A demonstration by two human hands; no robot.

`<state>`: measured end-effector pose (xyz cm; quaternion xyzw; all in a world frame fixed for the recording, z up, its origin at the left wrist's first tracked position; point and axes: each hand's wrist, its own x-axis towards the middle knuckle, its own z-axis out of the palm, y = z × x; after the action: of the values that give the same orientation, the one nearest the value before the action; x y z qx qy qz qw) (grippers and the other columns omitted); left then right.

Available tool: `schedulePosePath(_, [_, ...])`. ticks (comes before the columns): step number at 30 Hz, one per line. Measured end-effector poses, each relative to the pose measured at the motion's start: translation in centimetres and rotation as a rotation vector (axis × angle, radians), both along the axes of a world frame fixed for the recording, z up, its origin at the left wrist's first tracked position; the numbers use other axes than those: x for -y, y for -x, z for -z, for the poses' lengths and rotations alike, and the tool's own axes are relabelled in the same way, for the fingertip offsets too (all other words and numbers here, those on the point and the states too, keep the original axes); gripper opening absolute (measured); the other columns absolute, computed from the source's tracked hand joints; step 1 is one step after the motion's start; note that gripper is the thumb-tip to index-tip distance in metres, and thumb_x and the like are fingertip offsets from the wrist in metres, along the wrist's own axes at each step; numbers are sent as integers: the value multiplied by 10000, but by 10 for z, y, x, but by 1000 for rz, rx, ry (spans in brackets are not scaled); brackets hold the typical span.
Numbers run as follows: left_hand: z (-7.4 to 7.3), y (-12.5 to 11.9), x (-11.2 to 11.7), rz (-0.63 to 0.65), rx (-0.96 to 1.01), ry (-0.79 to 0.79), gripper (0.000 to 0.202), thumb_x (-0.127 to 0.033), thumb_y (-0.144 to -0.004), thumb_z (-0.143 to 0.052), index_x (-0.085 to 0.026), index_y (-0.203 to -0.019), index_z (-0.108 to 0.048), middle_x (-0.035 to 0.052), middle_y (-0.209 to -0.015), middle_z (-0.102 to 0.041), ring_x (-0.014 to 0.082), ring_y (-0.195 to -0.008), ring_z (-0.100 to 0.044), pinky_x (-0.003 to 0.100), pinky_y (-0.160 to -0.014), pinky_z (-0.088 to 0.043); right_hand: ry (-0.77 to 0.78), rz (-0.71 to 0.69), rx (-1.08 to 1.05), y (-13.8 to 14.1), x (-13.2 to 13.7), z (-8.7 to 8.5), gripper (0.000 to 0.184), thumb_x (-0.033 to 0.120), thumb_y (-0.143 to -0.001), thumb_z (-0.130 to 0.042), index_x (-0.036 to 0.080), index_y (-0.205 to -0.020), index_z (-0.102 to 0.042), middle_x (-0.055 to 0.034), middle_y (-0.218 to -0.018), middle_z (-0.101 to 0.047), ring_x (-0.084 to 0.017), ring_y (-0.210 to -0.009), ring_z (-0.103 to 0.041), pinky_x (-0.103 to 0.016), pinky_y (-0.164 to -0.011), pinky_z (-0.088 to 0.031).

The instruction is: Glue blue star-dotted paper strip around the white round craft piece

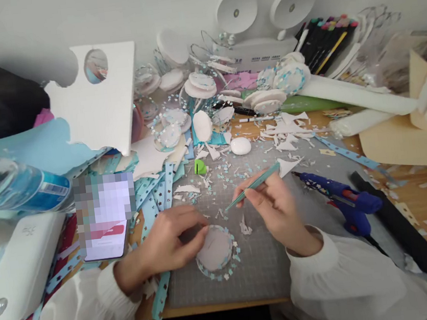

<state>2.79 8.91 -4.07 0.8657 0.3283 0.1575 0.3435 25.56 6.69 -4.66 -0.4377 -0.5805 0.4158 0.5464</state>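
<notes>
A round white disc [216, 247] lies on the grey cutting mat, ringed with small blue and white flower-shaped pieces. My left hand [178, 236] pinches its upper left edge between thumb and fingers. Above and to the right, my right hand [270, 200] grips teal tweezers [256, 182] like a pen. Their tips point down and left over the mat, just above the disc. Whether a tiny piece sits between the tips is too small to tell. Beside the disc, to its upper right, rests a torn white scrap [245, 225].
A blue glue gun [340, 191] lies at the right. Finished-looking decorated discs [199, 84] pile up at the back. On the left are a phone [106, 218], a water bottle [15, 182] and a white power bank [23, 266]. Paper scraps litter the cutting mat [265, 272].
</notes>
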Motion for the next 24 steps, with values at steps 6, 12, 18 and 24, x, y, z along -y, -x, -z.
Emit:
schedulePosePath(6, [-4, -6, 0, 129, -64, -51, 132, -165, -875, -476, -152, -807, -588, 38, -745, -547, 162, -708, -484, 289, -646, -327, 115, -136, -47, 4, 3, -2, 53, 240, -952, -499, 199, -918, -502, -17, -818, -641, -112, -683, -614, -260, -651, -536])
schedulePosePath(12, [-1, -7, 2, 150, -28, 12, 136, -169, -934, -440, -166, -835, -533, 19, -766, -559, 148, -722, -486, 284, -696, -352, 202, -183, -57, 7, 7, -1, 54, 238, -957, -490, 193, -927, -499, -30, -835, -622, -114, -716, -609, -254, -669, -522])
schedulePosePath(18, [0, -5, 6, 118, 34, 31, 108, -168, -945, -469, -166, -914, -572, 6, -742, -587, 135, -699, -501, 261, -671, -361, 240, -202, -31, 9, 9, 0, 58, 237, -952, -492, 186, -927, -501, -38, -835, -620, -114, -715, -608, -249, -671, -515])
schedulePosePath(24, [2, -5, 10, 57, 86, 52, 109, -178, -941, -495, -151, -908, -595, -3, -692, -563, 120, -667, -499, 231, -627, -375, 233, -194, -24, 11, 9, 0, 51, 231, -949, -495, 188, -923, -499, -34, -834, -617, -113, -713, -605, -247, -660, -513])
